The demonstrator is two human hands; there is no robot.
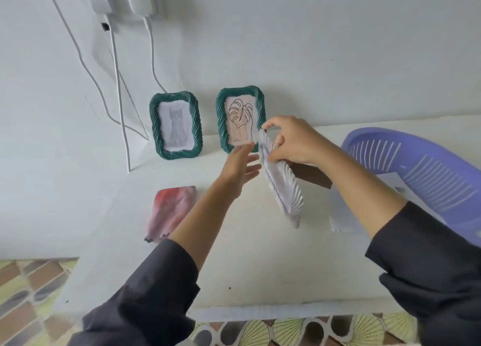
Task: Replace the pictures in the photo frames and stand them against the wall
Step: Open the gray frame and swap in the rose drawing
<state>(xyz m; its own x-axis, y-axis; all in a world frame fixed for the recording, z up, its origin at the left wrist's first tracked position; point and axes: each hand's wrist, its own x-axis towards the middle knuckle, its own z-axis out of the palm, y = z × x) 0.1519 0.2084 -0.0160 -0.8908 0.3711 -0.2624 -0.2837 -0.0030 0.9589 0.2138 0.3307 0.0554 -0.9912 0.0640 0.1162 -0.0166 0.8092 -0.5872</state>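
Two green twisted-rim photo frames lean upright against the wall: one with a cat drawing [176, 125] on the left, one with a leaf drawing [240, 119] to its right. My right hand [291, 140] grips a white ribbed frame [282, 181], held edge-on above the table, its brown back stand sticking out to the right. My left hand [240, 163] hovers open just left of that frame's top, fingers spread and not gripping it. A pink and red picture [171, 211] lies flat on the white table [260, 267] to the left.
A purple slatted basket [421, 168] sits at the right with paper sheets [341, 215] under and beside it. White cables [118, 85] hang from wall plugs at the upper left. Patterned floor shows below the table's front edge.
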